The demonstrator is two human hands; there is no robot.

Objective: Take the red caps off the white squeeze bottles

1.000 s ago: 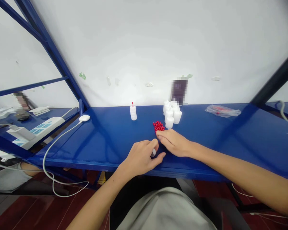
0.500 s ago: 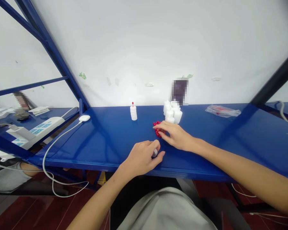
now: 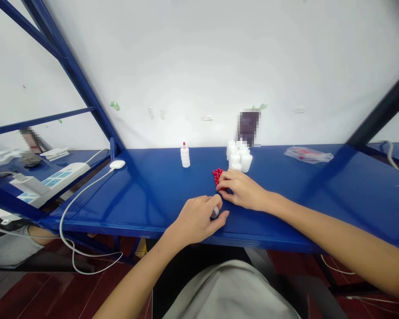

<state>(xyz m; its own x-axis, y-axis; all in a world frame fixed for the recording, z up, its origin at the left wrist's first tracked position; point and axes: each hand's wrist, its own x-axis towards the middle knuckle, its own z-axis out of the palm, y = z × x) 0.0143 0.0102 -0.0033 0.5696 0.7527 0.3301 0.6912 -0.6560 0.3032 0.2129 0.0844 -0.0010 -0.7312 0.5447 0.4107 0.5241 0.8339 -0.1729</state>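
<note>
My left hand [image 3: 201, 217] rests near the table's front edge, its fingers curled around a small white bottle [image 3: 214, 212]. Only the pale round end of that bottle shows. Just up and to the right, my right hand [image 3: 237, 188] has thumb and fingertips drawn together at the near side of a pile of small red caps [image 3: 217, 174]. Its palm and fingers cover part of the pile, and what sits in the fingertips is hidden. A white bottle with a red tip [image 3: 185, 157] stands upright at the back, left of the pile.
Several white bottles [image 3: 239, 155] stand grouped behind my right hand. A clear plastic bag [image 3: 308, 154] with something red inside lies at the back right. A white cable [image 3: 69, 201] crosses the left end of the blue table [image 3: 146, 190]. Blue frame posts rise at both sides.
My right hand has drawn slightly back toward my left hand and its fingers have closed together, showing more of the red caps. My left hand has barely moved.
</note>
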